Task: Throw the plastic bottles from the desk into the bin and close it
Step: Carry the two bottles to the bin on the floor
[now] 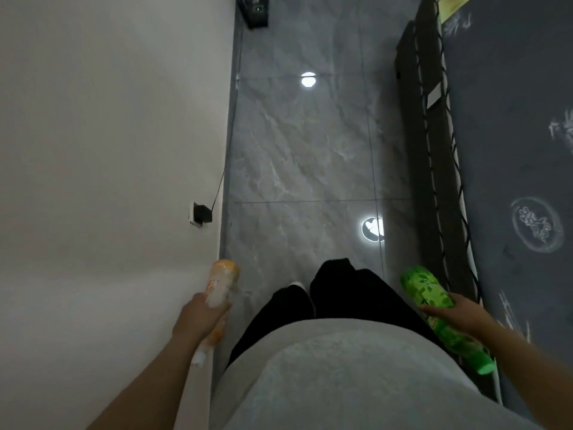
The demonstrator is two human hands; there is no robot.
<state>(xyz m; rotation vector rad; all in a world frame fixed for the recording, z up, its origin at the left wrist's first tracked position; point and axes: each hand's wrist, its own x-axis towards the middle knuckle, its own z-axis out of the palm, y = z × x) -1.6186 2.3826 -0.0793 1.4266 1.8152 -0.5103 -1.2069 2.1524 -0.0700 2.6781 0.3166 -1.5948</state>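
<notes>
Currently both hands loaded. Left hand (201, 316) grip: clenched round the middle of an orange-and-white labelled plastic bottle (220, 287); base end points forward and away, neck end trails back below the wrist, blurred. Right hand (458, 311) grip: fingers wrapped over the middle of a bright green leaf-print plastic bottle (426, 288); same orientation, base forward, green cap end pointing back toward the body beside the forearm.

Both bottles held low at either side of the person's hips, well apart, roughly mirrored. Between them: grey top in the foreground, black trousers (341, 293) below it, tip of a white shoe (297, 285) just showing past the left trouser leg.

Underfoot: glossy grey marble-look tiled floor (297, 150), two round bright light reflections on it.

Left side: plain white wall (108, 135), orange bottle close beside it. White wall socket with a black plug adapter (201, 214) on the wall near floor level; thin black cable runs from it up along the wall edge to a black box with a green LED (255, 10) at the top of frame.

Right side: dark bed frame with a dark grey patterned mattress cover (511, 135), green bottle just beside its edge.

Bin and counter not in frame.
</notes>
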